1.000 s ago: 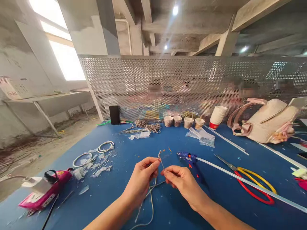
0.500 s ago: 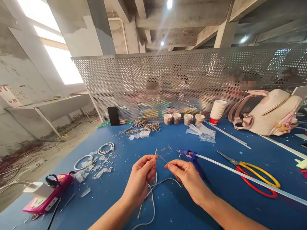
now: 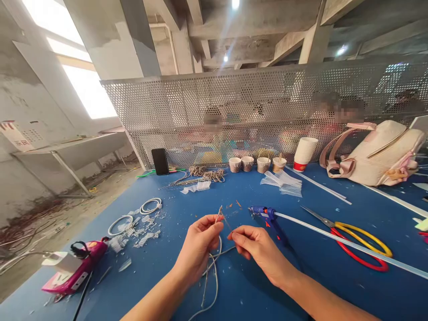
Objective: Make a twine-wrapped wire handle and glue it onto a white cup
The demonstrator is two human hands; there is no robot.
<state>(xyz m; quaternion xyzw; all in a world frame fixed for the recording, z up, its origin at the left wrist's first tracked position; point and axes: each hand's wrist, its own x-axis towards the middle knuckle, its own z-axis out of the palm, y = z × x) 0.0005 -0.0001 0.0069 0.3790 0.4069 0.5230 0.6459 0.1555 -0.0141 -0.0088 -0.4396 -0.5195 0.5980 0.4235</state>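
My left hand [image 3: 202,238] pinches a thin grey-beige cord [image 3: 216,276] between thumb and forefinger, a short twisted end standing up above the fingertips. From that end a thin strand [image 3: 226,221] slants down to my right hand [image 3: 256,247], whose thumb and fingertips are closed on it. Below the hands the cord hangs in loose loops over the blue tabletop. Just right of my right hand lies a blue glue gun [image 3: 264,213] with a long clear glue stick [image 3: 321,232] in its back. Scissors [image 3: 351,238] with red and yellow handles rest farther right.
Small cups [image 3: 263,165], stacked paper cups [image 3: 305,154], cord bundles [image 3: 207,174] and a phone [image 3: 160,161] stand or lie along the perforated screen [image 3: 180,116]. A pink power strip [image 3: 75,272], white rings [image 3: 150,206] and plastic scraps are at left, a backpack [image 3: 377,154] at right.
My hands have stayed close together; the fingers of the right have shifted slightly. The cord loop beneath it has moved, and the whole view has shifted a little.
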